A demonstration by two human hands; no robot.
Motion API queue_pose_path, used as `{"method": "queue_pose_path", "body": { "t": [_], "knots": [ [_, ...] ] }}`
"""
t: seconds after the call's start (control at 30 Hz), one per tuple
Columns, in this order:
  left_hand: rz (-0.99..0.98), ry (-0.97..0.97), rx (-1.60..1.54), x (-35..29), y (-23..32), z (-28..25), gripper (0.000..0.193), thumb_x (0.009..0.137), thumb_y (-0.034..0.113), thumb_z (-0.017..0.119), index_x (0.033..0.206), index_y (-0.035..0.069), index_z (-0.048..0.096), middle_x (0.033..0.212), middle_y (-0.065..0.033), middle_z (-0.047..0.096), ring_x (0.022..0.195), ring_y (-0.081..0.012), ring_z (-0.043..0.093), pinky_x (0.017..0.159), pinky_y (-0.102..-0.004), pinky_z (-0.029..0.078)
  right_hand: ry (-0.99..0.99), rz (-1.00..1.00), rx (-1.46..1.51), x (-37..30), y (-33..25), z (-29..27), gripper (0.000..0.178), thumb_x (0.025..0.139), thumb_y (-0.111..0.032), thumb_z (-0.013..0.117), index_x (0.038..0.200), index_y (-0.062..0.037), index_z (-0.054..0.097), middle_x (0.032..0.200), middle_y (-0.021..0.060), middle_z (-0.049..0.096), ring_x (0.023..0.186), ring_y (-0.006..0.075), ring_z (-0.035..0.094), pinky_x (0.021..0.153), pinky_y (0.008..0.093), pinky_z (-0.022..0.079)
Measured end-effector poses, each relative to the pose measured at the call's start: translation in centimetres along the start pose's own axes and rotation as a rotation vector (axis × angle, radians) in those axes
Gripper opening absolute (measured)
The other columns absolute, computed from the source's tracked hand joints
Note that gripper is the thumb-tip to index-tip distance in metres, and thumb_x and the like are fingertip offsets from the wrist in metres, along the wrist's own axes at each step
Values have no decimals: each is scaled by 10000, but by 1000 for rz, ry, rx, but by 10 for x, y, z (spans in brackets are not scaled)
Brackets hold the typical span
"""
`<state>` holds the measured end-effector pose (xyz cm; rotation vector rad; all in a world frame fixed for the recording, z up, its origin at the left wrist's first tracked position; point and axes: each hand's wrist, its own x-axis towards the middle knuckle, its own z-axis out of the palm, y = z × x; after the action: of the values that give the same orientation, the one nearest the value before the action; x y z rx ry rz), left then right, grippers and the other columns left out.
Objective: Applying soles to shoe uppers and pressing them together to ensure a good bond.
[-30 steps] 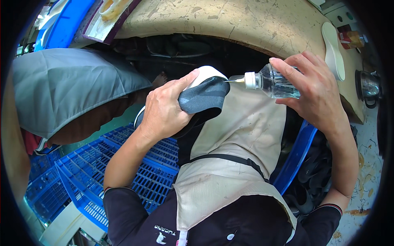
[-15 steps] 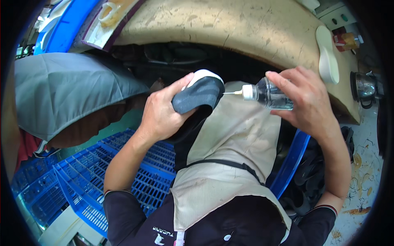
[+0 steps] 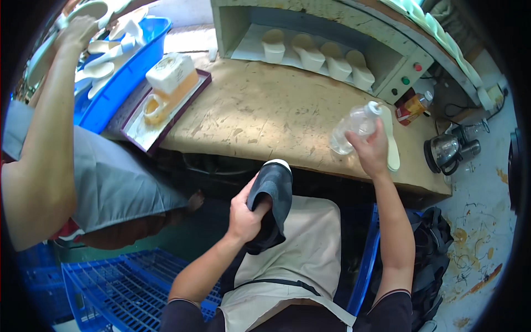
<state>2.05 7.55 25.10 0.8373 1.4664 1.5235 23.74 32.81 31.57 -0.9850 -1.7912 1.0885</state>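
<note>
My left hand [image 3: 243, 218] is wrapped round a dark grey shoe [image 3: 276, 188] with a white toe edge, held over my lap with its opening toward me. At the right of the workbench [image 3: 243, 116], my right hand [image 3: 370, 152] grips a clear plastic squeeze bottle [image 3: 349, 127] with a white cap. The bottle is at the bench top, cap up and leaning slightly; my thumb lies against its side. The needle tip is too small to make out now. Just beyond my right hand lies a cream shoe sole [image 3: 391, 146].
A cabinet [image 3: 406, 77] at the back holds several cream soles. A tray [image 3: 182, 110] with a glue container sits left, beside a blue crate [image 3: 124, 83] of soles and a co-worker's arm [image 3: 47, 138]. A glass kettle [image 3: 442, 152] stands right; blue crates [image 3: 138, 282] are low left.
My right hand has moved the bottle away from the shoe to the bench and turned it cap up. The shoe is tilted differently and lower. My view has risen toward the bench.
</note>
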Motion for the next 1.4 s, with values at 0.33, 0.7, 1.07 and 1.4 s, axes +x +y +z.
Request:
{"method": "queue_pose_path", "body": {
  "t": [0.33,0.7,1.07,1.4],
  "knots": [
    [124,196,198,-1,-86,45,748,793,-60,701,1500,-30,457,1424,-190,604,1215,-288,636,1002,-326,508,-239,-156,-285,-155,12,106,894,807,-35,720,1569,58,261,1604,282,294,1466,404,356,1191,450,343],
    [328,164,352,-33,-139,19,716,733,-103,691,1429,-42,534,1408,-226,600,1234,-324,639,1028,-364,530,-164,-231,-369,-197,79,140,656,700,128,573,1351,49,601,1304,206,647,1076,333,676,927,357,545],
    [660,-114,822,-44,-123,-15,626,647,-82,726,1268,-48,655,1288,-220,679,1114,-324,708,944,-361,582,-201,-431,-386,-220,101,142,591,673,159,593,1250,60,678,1203,179,712,1003,284,712,872,316,575],
    [755,-235,775,-32,-161,-14,546,700,-8,802,1232,-34,685,1237,-156,722,1002,-270,748,828,-313,607,-226,-443,-400,-232,127,116,510,685,130,662,1180,28,732,1152,168,737,937,256,724,843,293,583]
  ]
}}
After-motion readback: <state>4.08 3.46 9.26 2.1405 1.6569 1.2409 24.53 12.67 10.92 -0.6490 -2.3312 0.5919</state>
